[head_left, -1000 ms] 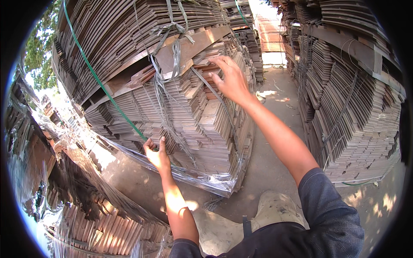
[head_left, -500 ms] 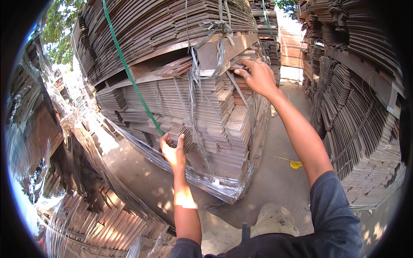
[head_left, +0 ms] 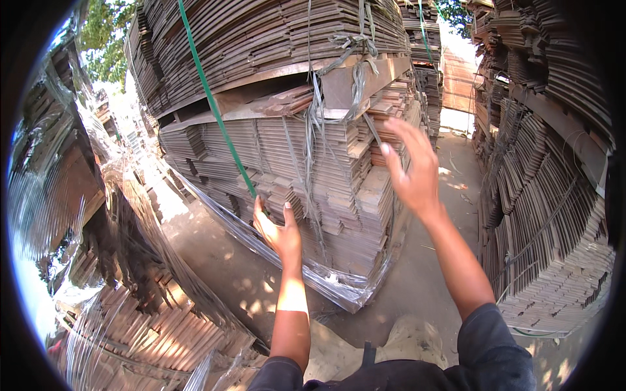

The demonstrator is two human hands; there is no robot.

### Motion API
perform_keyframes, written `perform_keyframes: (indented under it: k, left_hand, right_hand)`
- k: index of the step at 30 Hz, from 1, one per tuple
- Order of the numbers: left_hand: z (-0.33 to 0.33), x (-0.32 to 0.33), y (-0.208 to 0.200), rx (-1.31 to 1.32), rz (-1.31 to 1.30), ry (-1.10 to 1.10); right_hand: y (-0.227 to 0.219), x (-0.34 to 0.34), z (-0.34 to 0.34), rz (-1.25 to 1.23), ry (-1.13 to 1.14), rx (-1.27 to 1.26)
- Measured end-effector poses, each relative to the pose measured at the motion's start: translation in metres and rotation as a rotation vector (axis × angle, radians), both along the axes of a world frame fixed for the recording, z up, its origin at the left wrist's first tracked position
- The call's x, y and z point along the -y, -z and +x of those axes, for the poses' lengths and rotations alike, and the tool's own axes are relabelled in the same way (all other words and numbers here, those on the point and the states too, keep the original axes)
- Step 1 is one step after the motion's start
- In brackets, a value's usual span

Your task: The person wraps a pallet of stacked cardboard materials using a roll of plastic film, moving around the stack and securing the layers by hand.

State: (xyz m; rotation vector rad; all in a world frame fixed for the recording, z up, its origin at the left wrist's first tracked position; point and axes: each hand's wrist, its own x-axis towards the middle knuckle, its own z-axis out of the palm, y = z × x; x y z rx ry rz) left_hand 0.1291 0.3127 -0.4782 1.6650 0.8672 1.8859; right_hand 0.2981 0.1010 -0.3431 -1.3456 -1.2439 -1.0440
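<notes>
A large stack of thin, flat brown wooden pieces (head_left: 248,146) stands before me, bound with frayed grey plastic strips (head_left: 315,107). Down its face from the upper left runs a green strap (head_left: 212,98), and its visible lower end meets the fingers of my left hand (head_left: 282,236). That hand is loosely closed on the strap, its thumb raised and apart. My right hand (head_left: 417,177) is lifted in front of the stack's right corner. Its fingers are spread and hold nothing. Just beyond its thumb, a grey strip (head_left: 372,129) hangs along the corner.
Clear plastic film (head_left: 352,296) bunches around the stack's base. Another tall stack (head_left: 554,228) rises on the right, beside a narrow strip of ground (head_left: 450,189). At the left, a film-wrapped stack (head_left: 150,332) stands close by. A broad beam (head_left: 368,78) lies between the main stack's layers.
My right hand has come away from the stack's upper corner, back and downward, and its fingers have spread. My left hand stays at the green strap. The view has shifted slightly.
</notes>
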Motion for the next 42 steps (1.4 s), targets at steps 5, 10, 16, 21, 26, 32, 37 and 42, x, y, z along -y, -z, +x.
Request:
perform_keyframes:
  k: [5, 10, 16, 21, 26, 32, 37, 42]
  left_hand:
    - [0.001, 0.043, -0.104, 0.15, 0.293, 0.087]
    - [0.018, 0.04, -0.179, 0.153, 0.237, 0.088]
    - [0.025, 0.025, -0.186, 0.126, 0.23, 0.055]
    - [0.025, 0.001, -0.187, 0.159, 0.215, 0.071]
    - [0.006, -0.057, -0.184, 0.247, 0.189, 0.259]
    - [-0.001, -0.054, -0.189, 0.206, 0.193, 0.318]
    - [-0.001, -0.014, -0.191, 0.114, 0.241, 0.196]
    - [0.0, -0.02, -0.189, 0.138, 0.295, 0.201]
  right_hand:
    - [0.041, 0.03, -0.075, 0.008, -0.233, 0.014]
    - [0.069, 0.053, -0.123, -0.128, -0.477, -0.115]
    - [0.141, 0.088, -0.185, -1.084, -1.438, -0.363]
    - [0.178, 0.097, -0.187, -1.12, -1.714, -0.508]
    - [0.197, 0.098, -0.18, -1.16, -1.921, -0.533]
    - [0.204, 0.096, -0.18, -1.117, -2.014, -0.543]
    - [0.206, 0.094, -0.179, -1.12, -2.087, -0.542]
    - [0.212, 0.095, -0.179, -1.202, -2.117, -0.577]
